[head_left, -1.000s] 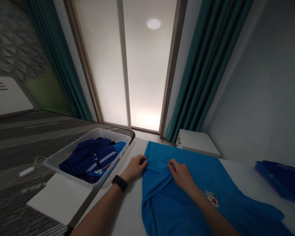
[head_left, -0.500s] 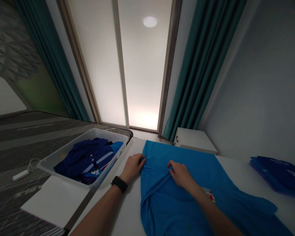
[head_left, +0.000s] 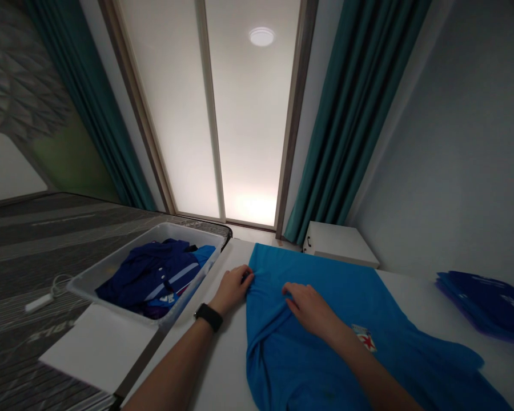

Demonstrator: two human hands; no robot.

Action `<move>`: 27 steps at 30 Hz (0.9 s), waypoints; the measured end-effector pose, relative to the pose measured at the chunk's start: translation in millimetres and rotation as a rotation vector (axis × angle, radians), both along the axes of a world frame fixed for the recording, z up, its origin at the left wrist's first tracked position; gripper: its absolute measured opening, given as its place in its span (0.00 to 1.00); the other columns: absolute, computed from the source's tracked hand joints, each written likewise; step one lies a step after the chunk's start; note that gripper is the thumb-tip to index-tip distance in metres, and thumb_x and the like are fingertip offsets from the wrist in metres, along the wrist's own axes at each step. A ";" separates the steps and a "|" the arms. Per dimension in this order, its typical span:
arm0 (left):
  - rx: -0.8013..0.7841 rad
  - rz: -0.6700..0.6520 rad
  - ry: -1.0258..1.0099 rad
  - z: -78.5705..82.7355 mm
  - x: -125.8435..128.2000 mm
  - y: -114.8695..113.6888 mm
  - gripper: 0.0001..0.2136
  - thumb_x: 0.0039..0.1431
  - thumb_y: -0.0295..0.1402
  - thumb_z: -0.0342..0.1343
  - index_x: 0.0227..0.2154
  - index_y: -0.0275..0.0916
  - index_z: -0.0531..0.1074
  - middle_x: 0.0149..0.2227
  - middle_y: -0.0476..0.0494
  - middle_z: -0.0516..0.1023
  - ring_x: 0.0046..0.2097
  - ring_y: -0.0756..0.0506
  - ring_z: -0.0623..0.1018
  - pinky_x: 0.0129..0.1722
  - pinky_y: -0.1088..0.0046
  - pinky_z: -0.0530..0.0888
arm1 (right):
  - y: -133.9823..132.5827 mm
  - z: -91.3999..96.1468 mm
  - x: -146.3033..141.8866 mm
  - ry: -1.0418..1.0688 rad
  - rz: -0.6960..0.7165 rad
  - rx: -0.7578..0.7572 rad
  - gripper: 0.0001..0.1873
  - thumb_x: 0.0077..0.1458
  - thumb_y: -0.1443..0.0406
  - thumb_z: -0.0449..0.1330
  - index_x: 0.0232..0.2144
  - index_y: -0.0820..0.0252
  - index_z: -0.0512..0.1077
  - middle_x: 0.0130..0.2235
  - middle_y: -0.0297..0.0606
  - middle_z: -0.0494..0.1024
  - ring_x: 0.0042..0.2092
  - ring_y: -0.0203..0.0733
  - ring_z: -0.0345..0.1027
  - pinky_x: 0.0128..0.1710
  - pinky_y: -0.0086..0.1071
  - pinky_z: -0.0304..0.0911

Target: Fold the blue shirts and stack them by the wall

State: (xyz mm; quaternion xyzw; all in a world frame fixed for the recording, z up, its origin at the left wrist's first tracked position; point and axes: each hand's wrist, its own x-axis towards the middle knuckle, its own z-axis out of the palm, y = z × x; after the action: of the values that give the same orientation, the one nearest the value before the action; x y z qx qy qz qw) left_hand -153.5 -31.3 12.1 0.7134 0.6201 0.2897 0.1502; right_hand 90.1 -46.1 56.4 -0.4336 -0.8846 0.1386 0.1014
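Note:
A bright blue T-shirt [head_left: 300, 354] lies spread on the white table, wrinkled along its left side, with a small white and red print [head_left: 365, 338] near its middle. My left hand [head_left: 235, 286], with a black watch on the wrist, pinches the shirt's left edge towards the far corner. On the cloth to its right rests my right hand [head_left: 309, 307]. Its fingers are slightly bent and the thumb is apart from them, with no fabric seen between. Diagonal creases run in the cloth between the two hands.
Left of the table, a translucent bin [head_left: 81, 285] holds dark blue clothes [head_left: 154, 274]. A pile of folded blue garments [head_left: 488, 305] lies at the right. A white cabinet [head_left: 340, 242] stands beyond the table, and a white power strip [head_left: 39, 303] is on the dark bed [head_left: 8, 251].
My right hand has slid a little to the left over the shirt, towards my left hand. The left hand stays at the shirt's edge.

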 end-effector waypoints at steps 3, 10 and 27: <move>-0.012 -0.061 -0.116 3.2 -4.7 -1.3 0.12 0.64 0.33 0.45 0.43 0.40 0.73 0.33 0.46 0.78 0.36 0.45 0.76 0.35 0.72 0.68 | -21.0 14.3 -11.7 0.007 0.174 -0.110 0.08 0.62 0.70 0.52 0.38 0.56 0.70 0.41 0.35 0.78 0.41 0.41 0.71 0.39 0.31 0.58; -0.032 -0.129 -0.226 1.1 -15.7 0.0 0.19 0.53 0.23 0.46 0.47 0.37 0.72 0.34 0.48 0.76 0.33 0.48 0.74 0.34 0.74 0.68 | -54.8 18.0 -30.1 -0.089 0.327 -0.032 0.05 0.59 0.71 0.57 0.36 0.58 0.69 0.38 0.35 0.78 0.39 0.43 0.71 0.37 0.33 0.57; 0.093 -0.051 -0.056 -11.5 -16.5 6.4 0.11 0.60 0.25 0.48 0.44 0.39 0.71 0.36 0.45 0.76 0.38 0.45 0.75 0.38 0.71 0.69 | -54.6 27.7 -18.1 -0.241 0.329 -0.031 0.04 0.60 0.72 0.56 0.34 0.59 0.68 0.34 0.37 0.78 0.35 0.43 0.71 0.29 0.31 0.50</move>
State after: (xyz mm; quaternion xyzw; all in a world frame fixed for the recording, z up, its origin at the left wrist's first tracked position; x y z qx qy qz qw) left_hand -170.0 -25.0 0.6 0.7269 0.5831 0.3340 0.1417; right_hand 72.0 -100.7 84.1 -0.2981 -0.9470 0.1141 -0.0359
